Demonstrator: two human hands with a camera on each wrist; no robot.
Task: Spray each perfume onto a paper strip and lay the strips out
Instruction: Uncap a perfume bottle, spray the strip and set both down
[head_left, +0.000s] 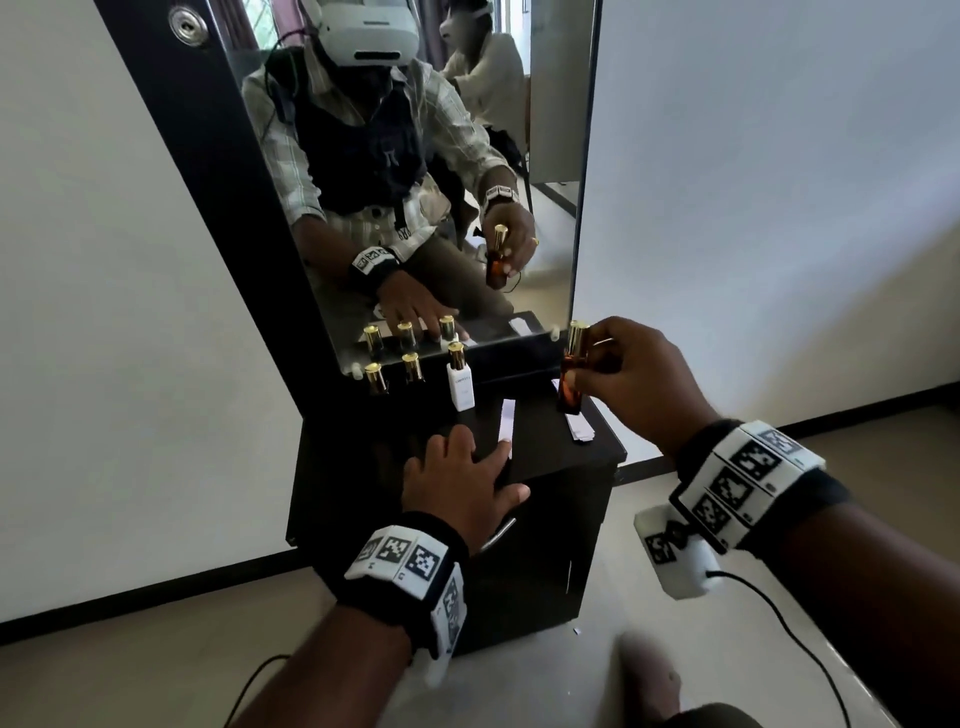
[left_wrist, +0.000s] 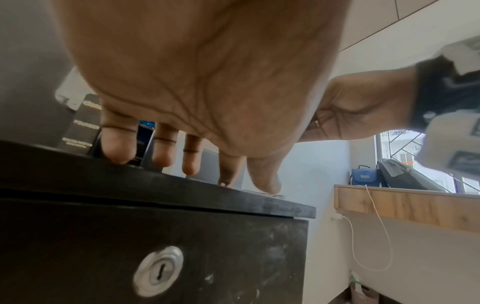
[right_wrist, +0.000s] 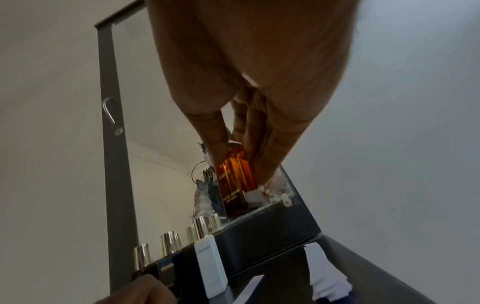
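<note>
Black cabinet top (head_left: 597, 447) below a mirror (head_left: 441, 171): amber perfume bottle (head_left: 571, 382) gripped upright in right hand (head_left: 639, 382) above stacked paper strips (head_left: 579, 428); left hand (head_left: 460, 480) flat, fingers extended, pressing one strip (head_left: 506, 418); white bottle (head_left: 461, 384) stands behind

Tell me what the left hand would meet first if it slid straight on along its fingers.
Probably the white bottle. The left hand lies flat on the cabinet top, fingers pointing toward the mirror; the paper strip lies just right of that line. Depth is unclear.
</note>
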